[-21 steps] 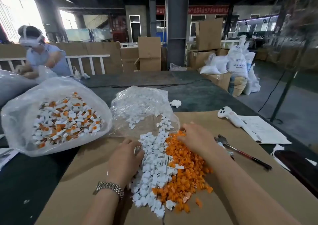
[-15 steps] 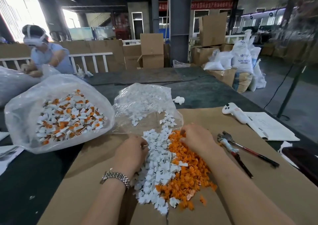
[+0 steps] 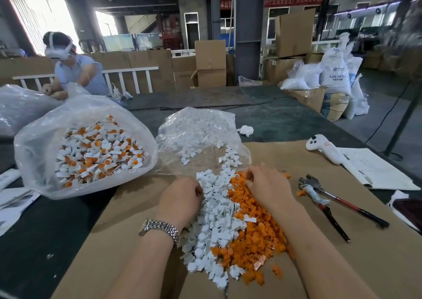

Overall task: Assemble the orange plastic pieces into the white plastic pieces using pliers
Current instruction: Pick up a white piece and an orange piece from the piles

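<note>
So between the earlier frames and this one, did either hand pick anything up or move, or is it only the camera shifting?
Mostly the camera: the view shifts, bringing the pliers fully into sight. The left hand stays on the white pieces, the right hand on the orange pieces, fingers curled into the piles; whether either pinches a piece cannot be told. The pliers lie untouched on the cardboard. Both bags are unmoved.

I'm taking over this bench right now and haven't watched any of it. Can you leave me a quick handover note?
Left hand: fingers curled into the white pieces; whether it has a grip on one is hidden.
Right hand: fingers curled into the orange pieces; grip likewise hidden.
Pliers: lying untouched on the cardboard, right of the piles.
Done: a bag of assembled pieces on the left.
Left: both loose piles, plus white pieces in the middle bag.
</note>
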A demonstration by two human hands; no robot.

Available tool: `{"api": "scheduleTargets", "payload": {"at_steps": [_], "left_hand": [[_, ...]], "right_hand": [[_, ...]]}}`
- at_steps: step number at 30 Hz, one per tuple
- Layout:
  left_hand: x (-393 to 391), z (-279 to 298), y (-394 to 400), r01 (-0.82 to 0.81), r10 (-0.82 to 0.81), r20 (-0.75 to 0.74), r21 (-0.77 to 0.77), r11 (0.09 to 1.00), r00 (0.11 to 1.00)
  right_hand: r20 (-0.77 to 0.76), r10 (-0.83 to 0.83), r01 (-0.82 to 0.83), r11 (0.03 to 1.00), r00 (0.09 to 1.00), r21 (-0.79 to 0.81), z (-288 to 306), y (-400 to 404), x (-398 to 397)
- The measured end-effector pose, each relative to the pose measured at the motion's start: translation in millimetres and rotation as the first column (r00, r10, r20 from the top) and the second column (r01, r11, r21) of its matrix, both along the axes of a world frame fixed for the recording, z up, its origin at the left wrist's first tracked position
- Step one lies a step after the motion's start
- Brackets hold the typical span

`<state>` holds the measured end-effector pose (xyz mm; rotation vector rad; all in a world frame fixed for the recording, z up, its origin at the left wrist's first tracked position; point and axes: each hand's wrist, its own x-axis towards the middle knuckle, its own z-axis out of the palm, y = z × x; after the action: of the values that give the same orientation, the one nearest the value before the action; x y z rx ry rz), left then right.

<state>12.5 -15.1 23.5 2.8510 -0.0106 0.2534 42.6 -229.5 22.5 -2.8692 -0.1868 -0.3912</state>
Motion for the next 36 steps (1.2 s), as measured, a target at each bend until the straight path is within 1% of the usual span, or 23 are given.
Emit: {"api": "scheduleTargets", "payload": {"at_steps": [3,6,9,11,15,19,21,22,24,25,27,28,30,31,32,34,35,36], "left_hand": [[2.3,0.2,-0.7,-0.012,0.011,-0.01,-0.019,1.0,1.0],[3.2,-2.1,1.2,-0.013,0.012,-0.022,-0.04,0.999,1.0],[3.9,-4.1,4.0,-0.002,-0.009,-0.073,-0.159,0.987,0.997],[4.6,-3.4,4.3,-0.012,-0.013,-0.112,-0.216,0.976,0.994],[6.3,-1.4,0.6,-0.04,0.014,-0.114,-0.231,0.972,0.993],[3.3,1.0,-1.8,-0.052,0.039,-0.059,-0.256,0.965,0.998],[0.6,2.3,-0.1,-0.045,0.044,-0.013,-0.325,0.945,0.999],[-0.3,2.3,1.1,-0.039,0.046,0.008,-0.405,0.913,0.999],[-3.7,3.2,2.0,-0.032,0.054,0.017,-0.612,0.79,0.998],[-6.6,4.0,1.4,-0.034,0.048,0.001,-0.698,0.715,0.999],[-10.3,2.3,0.1,-0.048,0.019,-0.046,-0.813,0.58,0.999],[-10.3,-0.4,0.0,-0.058,0.006,-0.064,-0.858,0.511,0.998],[-8.7,-4.7,0.2,-0.081,-0.026,-0.098,-0.926,0.37,0.995],[-8.0,-5.6,0.3,-0.095,-0.055,-0.114,-0.956,0.278,0.992],[-7.3,-5.9,0.0,-0.103,-0.093,-0.12,-0.981,0.166,0.988],[-6.0,-6.9,-0.5,-0.115,-0.162,-0.105,-0.992,-0.054,0.981],[-5.7,-6.9,-0.7,-0.115,-0.183,-0.091,-0.985,-0.13,0.979],[-5.2,-6.8,-1.0,-0.114,-0.197,-0.079,-0.978,-0.174,0.977]], "right_hand": [[0.119,-0.002,0.0,1.0,0.993,0.019,-1.9,1.0,2.0],[0.193,0.024,-0.052,0.989,0.981,0.141,-0.8,5.8,0.0],[0.24,0.088,-0.153,0.952,0.967,0.265,-1.6,9.5,-8.4],[0.24,0.134,-0.209,0.924,0.961,0.321,-3.1,8.6,-12.8],[0.253,0.165,-0.268,0.85,0.953,0.453,-5.7,7.7,-15.2],[0.209,0.136,-0.236,0.769,0.968,0.594,-7.1,10.1,-15.9],[0.193,0.123,-0.22,0.73,0.974,0.646,-7.7,10.4,-15.0],[0.183,0.12,-0.213,0.715,0.976,0.666,-7.3,10.7,-14.7],[0.151,0.148,-0.211,0.649,0.978,0.731,-5.3,11.2,-14.5],[0.129,0.183,-0.213,0.584,0.975,0.783,-4.2,11.8,-15.2],[0.105,0.244,-0.212,0.471,0.964,0.856,-2.2,13.1,-17.5],[0.103,0.256,-0.212,0.449,0.961,0.868,-1.7,13.5,-18.2],[0.103,0.283,-0.215,0.403,0.954,0.89,-0.6,14.4,-19.4],[0.105,0.304,-0.219,0.373,0.947,0.902,0.1,14.8,-19.9],[0.107,0.329,-0.228,0.354,0.938,0.907,0.6,15.0,-19.4],[0.105,0.377,-0.249,0.358,0.92,0.9,1.3,15.4,-19.3],[0.104,0.392,-0.259,0.367,0.914,0.893,1.8,15.6,-20.1],[0.104,0.398,-0.265,0.375,0.911,0.888,1.9,15.7,-20.7]]}}
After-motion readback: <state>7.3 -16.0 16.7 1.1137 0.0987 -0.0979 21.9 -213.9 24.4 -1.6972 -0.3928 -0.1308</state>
